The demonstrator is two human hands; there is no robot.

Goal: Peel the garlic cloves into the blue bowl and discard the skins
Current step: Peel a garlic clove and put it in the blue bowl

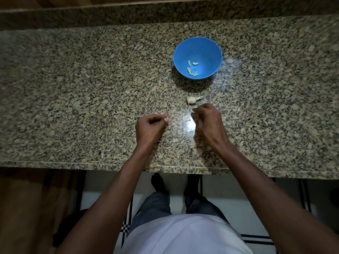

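A blue bowl (211, 52) stands on the granite counter (73, 88) and holds several pale peeled garlic cloves (190, 69). In front of it lies an unpeeled piece of garlic (193, 99) with papery skin. My right hand (207, 121) hovers just below that piece, fingers curled, and what it holds is hidden. My left hand (151, 125) is curled to the left, with something small and pale pinched at its fingertips (166, 119); I cannot tell if it is a clove or skin.
Small skin scraps lie on the counter by the right hand (188, 120), farther right (238, 110) and near the front edge (102, 154). The counter's front edge (110, 165) runs below my wrists. A raised granite ledge (165, 13) borders the back.
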